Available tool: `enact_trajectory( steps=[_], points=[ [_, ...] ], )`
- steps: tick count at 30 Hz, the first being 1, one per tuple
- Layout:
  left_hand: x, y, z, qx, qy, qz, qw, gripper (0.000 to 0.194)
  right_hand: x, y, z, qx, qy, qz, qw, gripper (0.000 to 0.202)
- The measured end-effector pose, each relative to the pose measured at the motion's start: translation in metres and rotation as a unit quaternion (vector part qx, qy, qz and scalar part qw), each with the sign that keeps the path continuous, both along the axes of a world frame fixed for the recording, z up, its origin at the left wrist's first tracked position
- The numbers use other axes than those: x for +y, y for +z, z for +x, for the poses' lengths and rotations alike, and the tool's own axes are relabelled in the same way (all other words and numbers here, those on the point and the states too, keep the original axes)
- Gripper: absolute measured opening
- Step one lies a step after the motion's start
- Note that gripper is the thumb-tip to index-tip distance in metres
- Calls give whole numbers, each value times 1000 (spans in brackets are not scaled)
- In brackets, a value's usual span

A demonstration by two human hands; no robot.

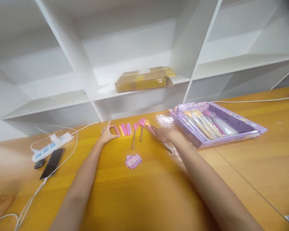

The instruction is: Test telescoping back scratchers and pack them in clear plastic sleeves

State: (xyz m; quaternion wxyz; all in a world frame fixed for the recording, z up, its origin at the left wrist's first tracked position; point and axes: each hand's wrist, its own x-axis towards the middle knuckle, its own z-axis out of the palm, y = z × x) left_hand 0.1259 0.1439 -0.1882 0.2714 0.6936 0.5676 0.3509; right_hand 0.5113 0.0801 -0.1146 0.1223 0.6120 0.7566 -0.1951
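Shows, left of the purple box (231, 140), left hand (107, 134) half-open by pink strip (117, 130) and right hand (164, 134) curled at likely light, stiff rods (167, 146) best gripped mid-shaft, with holds unclear.

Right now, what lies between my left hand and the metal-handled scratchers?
A row of short pink, orange and purple sticks, as the head view shows.
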Motion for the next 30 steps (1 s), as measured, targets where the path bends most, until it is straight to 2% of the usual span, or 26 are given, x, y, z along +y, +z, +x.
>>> enact_trajectory(
  steps=[3,6,10,13,16,18,20,21,22,23,25,26,27,28,30],
  points=[
    [-2,3,3,-67,-10,-13,998,128,-3,8,3,-13,-7,-29,999,43],
    [-20,5,2,-167,-35,-39,985,122,-10,19,2,-20,3,-39,999,44],
    [-65,6,-6,-266,-83,-98,955,84,-28,36,-9,7,58,-25,998,26],
    [-94,12,-13,-275,-103,-140,946,61,-44,46,-23,55,102,6,993,30],
    [-108,31,-13,-247,-125,-169,946,48,-59,58,-36,111,119,43,986,31],
    [-112,53,-10,-212,-141,-177,951,46,-67,67,-40,145,120,66,980,33],
    [-116,81,-5,-171,-150,-165,960,43,-70,77,-43,236,98,102,962,36],
    [-119,95,-3,-152,-149,-149,966,42,-71,81,-45,312,80,120,939,37],
    [-123,109,-1,-136,-145,-130,971,40,-71,85,-47,409,57,135,901,37],
    [-128,123,1,-124,-136,-108,977,38,-70,87,-49,515,32,141,845,35],
    [-140,144,2,-93,-112,-57,988,38,-66,89,-55,698,-2,118,706,35],
    [-146,151,2,-43,-89,-6,995,41,-64,88,-59,761,-11,92,643,37],
    [-152,157,2,0,-73,31,997,43,-62,87,-62,804,-16,66,591,40],
    [-157,160,2,32,-60,63,996,44,-61,85,-65,831,-16,42,555,43],
    [-166,164,1,67,-48,102,991,45,-59,81,-71,857,-10,10,515,52]
  ],
)
